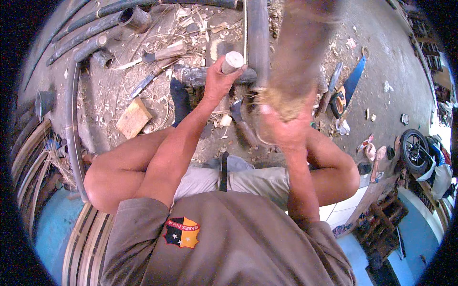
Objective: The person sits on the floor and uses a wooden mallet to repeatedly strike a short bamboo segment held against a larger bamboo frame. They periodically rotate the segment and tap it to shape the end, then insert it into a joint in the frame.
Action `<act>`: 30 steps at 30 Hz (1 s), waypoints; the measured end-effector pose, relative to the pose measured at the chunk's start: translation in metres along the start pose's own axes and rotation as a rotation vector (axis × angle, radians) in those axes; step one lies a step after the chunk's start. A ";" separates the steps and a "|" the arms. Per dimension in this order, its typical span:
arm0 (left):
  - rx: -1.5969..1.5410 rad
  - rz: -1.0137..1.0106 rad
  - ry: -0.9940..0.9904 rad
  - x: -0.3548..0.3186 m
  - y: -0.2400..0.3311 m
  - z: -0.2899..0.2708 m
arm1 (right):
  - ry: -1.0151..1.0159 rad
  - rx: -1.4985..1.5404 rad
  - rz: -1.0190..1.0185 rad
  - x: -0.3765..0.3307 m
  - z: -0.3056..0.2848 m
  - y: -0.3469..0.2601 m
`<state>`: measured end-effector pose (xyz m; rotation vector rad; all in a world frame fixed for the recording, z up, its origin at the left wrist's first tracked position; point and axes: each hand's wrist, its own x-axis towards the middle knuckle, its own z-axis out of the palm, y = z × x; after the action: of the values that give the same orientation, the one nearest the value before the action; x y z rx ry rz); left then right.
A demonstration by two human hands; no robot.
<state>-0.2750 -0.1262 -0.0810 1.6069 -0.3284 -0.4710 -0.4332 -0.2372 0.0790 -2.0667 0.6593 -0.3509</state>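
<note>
My left hand (218, 85) is closed around an upright round wooden handle (233, 61), its pale flat end facing up; whatever lies below the fist is hidden. Beneath that hand, a short dark bamboo piece (193, 76) lies crosswise near a long dark pole (258, 38). My right hand (287, 129) grips the near, frayed end of a thick brown log-like club (305, 52), which is raised toward the camera and smeared by motion. Between my bent legs rests a tool with a wooden handle (247, 132), partly covered. My dark-socked foot (180, 101) is beside the bamboo piece.
Right of the club lies a blue-bladed saw (355, 78). To the left are a knife (143, 86), a wooden-handled tool (168, 51) and a wood block (134, 117) among shavings. Bamboo poles (90, 25) line the far left. A small wheel (414, 150) stands at right.
</note>
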 end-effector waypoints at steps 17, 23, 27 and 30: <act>-0.462 -0.100 0.723 0.049 0.017 -0.004 | -0.140 0.065 0.285 -0.054 0.009 0.016; -0.130 0.038 0.066 -0.013 -0.002 0.019 | 0.047 0.181 0.146 -0.063 0.019 0.031; -0.059 0.040 0.144 -0.011 0.009 0.010 | -0.199 -0.155 0.297 -0.046 0.024 0.017; -0.264 -0.012 0.614 0.036 0.024 -0.014 | -0.174 -0.044 0.322 -0.054 0.024 0.011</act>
<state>-0.2351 -0.1338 -0.0607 1.4142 0.2011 -0.0110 -0.4689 -0.1947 0.0564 -1.9630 0.8816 0.0279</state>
